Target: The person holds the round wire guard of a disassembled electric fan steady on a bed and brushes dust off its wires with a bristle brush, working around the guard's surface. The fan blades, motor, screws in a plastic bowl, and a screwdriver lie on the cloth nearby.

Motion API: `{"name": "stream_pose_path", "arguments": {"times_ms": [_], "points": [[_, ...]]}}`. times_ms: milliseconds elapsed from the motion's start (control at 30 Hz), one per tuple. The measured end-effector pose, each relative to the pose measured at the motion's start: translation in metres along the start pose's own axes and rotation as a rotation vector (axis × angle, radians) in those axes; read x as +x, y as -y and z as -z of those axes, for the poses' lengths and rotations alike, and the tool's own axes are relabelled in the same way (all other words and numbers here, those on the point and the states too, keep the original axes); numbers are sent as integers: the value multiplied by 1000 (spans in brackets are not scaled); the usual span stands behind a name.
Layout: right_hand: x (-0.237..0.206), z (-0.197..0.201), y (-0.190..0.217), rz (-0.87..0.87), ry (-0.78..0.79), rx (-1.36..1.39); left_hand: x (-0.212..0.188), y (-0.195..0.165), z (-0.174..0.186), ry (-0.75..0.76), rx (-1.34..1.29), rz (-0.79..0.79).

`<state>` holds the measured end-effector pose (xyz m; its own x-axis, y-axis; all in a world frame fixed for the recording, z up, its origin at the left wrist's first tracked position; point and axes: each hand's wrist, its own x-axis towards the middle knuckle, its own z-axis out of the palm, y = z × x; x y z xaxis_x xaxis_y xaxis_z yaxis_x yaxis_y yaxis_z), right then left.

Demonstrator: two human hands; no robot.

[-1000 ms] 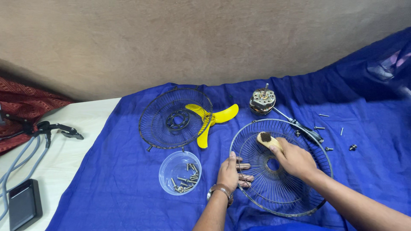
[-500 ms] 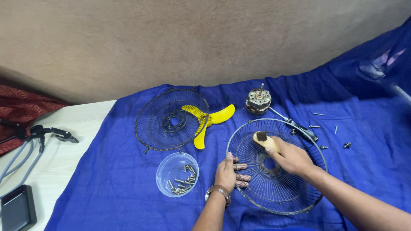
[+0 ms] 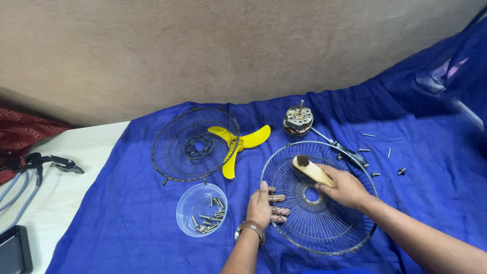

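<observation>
Bristles of the wooden-handled brush (image 3: 310,169) clenched in the right hand (image 3: 345,187) could snag the round wire fan grille (image 3: 318,197) near the blue cloth's (image 3: 127,223) front edge (left hand (image 3: 264,205), flat and unclenched, pins its rim), jolting it sideways.

Yellow fan blade (image 3: 238,146); motor (image 3: 298,121); tub of screws (image 3: 201,209).

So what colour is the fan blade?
Yellow; the fan blade shows clearly in the head view.
</observation>
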<state>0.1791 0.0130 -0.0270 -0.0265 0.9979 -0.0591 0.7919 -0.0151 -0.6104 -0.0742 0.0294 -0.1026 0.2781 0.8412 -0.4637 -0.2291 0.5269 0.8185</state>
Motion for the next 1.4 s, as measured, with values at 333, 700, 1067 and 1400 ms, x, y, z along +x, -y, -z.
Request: {"name": "stream_pose_path", "arguments": {"times_ms": [333, 700, 1067, 1400], "points": [[-4, -2, -3, 21, 10, 3, -6, -17, 0, -66, 16, 65], [21, 3, 4, -58, 196, 584, -14, -5, -4, -318, 19, -30], [17, 37, 35, 274, 55, 383, -17, 4, -22, -475, -289, -208], [14, 26, 9, 207, 256, 529, -28, -20, -48, -580, -249, -273]]}}
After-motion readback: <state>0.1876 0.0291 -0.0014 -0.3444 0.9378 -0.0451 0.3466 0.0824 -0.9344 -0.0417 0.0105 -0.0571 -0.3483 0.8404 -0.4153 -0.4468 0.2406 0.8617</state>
